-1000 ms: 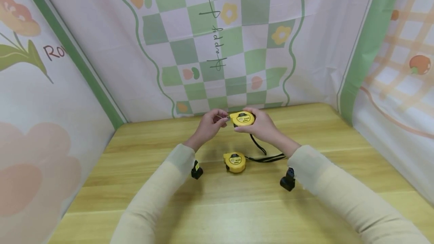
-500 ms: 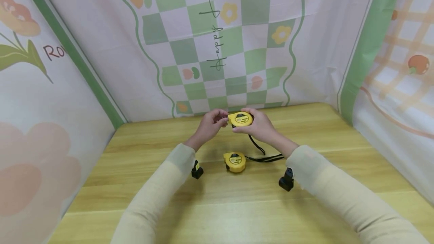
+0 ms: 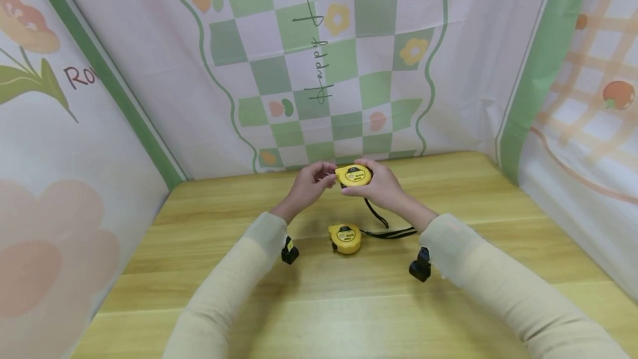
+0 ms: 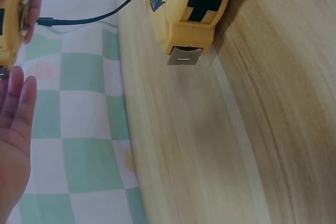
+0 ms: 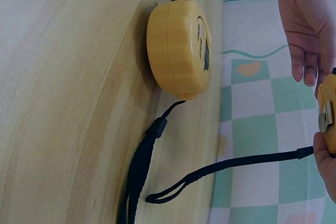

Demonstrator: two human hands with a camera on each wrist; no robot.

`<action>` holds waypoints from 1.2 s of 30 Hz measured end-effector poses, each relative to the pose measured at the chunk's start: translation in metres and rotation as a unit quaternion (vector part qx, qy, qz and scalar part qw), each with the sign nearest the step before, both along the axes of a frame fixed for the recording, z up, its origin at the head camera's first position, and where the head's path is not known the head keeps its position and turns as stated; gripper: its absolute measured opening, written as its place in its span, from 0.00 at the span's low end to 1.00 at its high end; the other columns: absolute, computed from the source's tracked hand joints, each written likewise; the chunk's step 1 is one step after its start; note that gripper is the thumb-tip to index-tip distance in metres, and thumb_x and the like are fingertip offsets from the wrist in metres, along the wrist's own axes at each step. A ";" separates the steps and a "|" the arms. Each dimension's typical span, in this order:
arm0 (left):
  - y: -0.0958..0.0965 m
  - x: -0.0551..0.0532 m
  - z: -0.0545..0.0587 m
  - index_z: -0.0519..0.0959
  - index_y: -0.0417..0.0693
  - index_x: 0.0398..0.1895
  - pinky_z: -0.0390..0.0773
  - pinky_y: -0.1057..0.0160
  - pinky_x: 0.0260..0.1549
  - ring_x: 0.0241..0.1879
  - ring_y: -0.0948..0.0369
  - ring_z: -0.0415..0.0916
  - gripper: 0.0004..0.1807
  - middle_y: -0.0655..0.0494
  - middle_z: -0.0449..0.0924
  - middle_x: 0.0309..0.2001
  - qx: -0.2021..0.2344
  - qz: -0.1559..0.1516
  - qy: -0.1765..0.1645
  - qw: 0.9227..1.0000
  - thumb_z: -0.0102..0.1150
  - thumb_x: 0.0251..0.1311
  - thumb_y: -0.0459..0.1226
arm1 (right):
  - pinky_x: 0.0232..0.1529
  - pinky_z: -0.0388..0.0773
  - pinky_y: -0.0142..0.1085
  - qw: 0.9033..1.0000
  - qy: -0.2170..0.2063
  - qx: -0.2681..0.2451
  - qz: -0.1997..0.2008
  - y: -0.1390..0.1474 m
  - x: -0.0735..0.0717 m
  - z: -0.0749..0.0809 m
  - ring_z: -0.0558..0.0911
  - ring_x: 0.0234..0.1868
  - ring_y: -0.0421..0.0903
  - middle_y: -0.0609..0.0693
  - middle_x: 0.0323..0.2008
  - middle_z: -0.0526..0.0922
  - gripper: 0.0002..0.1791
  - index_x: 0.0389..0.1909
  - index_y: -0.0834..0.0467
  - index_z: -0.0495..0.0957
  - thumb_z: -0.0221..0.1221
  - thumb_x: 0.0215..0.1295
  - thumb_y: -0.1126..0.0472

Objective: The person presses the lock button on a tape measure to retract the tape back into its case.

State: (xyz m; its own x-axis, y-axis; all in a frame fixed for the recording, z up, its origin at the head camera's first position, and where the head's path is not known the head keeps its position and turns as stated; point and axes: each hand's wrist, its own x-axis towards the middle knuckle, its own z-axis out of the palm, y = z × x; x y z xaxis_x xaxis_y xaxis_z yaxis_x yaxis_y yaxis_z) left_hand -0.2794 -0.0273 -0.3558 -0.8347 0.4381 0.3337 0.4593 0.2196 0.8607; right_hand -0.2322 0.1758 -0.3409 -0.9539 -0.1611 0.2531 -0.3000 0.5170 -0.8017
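Note:
My right hand [image 3: 381, 184] grips a yellow tape measure [image 3: 355, 175] above the back of the table. My left hand [image 3: 310, 184] is at its mouth, finger and thumb pinching at the tape's end; the fingertips partly hide this contact. In the left wrist view the held tape measure [image 4: 11, 22] shows a metal belt clip, its hook close to my left fingertips [image 4: 27, 85]. A second yellow tape measure [image 3: 345, 239] lies on the table below my hands, its metal hook [image 4: 185, 56] sticking out of the mouth in the left wrist view.
A black wrist strap [image 3: 391, 234] trails right from the lying tape measure across the wooden table [image 3: 344, 309]. Another strap [image 3: 376, 214] hangs from the held one. A patterned cloth [image 3: 344, 98] rises behind the table's back edge, with more cloth at both sides.
The held tape measure has shifted slightly left with my right hand, and the small gap between its mouth and my left fingers has closed. My left hand and the lying tape measure stay put.

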 end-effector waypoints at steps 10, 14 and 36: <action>-0.003 -0.001 -0.004 0.77 0.42 0.55 0.81 0.60 0.40 0.43 0.58 0.78 0.19 0.52 0.80 0.47 -0.016 -0.016 0.001 1.000 0.63 0.63 0.40 | 0.47 0.76 0.45 1.000 -0.010 -0.004 0.000 0.002 -0.002 -0.003 0.76 0.49 0.54 0.60 0.56 0.73 0.50 0.68 0.63 0.63 0.75 0.48 0.47; -0.004 0.002 -0.002 0.76 0.40 0.56 0.79 0.62 0.45 0.46 0.56 0.78 0.21 0.49 0.79 0.50 -0.010 -0.037 -0.004 0.999 0.64 0.63 0.39 | 0.48 0.76 0.46 1.000 -0.016 -0.009 0.002 0.002 -0.001 -0.004 0.76 0.51 0.54 0.61 0.57 0.72 0.49 0.69 0.63 0.62 0.75 0.50 0.49; -0.008 -0.009 -0.013 0.76 0.45 0.58 0.69 0.54 0.59 0.52 0.59 0.74 0.28 0.57 0.79 0.50 -0.031 -0.031 -0.021 0.999 0.73 0.53 0.40 | 0.50 0.77 0.47 0.999 -0.019 -0.023 0.017 0.002 -0.008 -0.018 0.76 0.52 0.54 0.61 0.58 0.72 0.51 0.69 0.63 0.61 0.76 0.47 0.49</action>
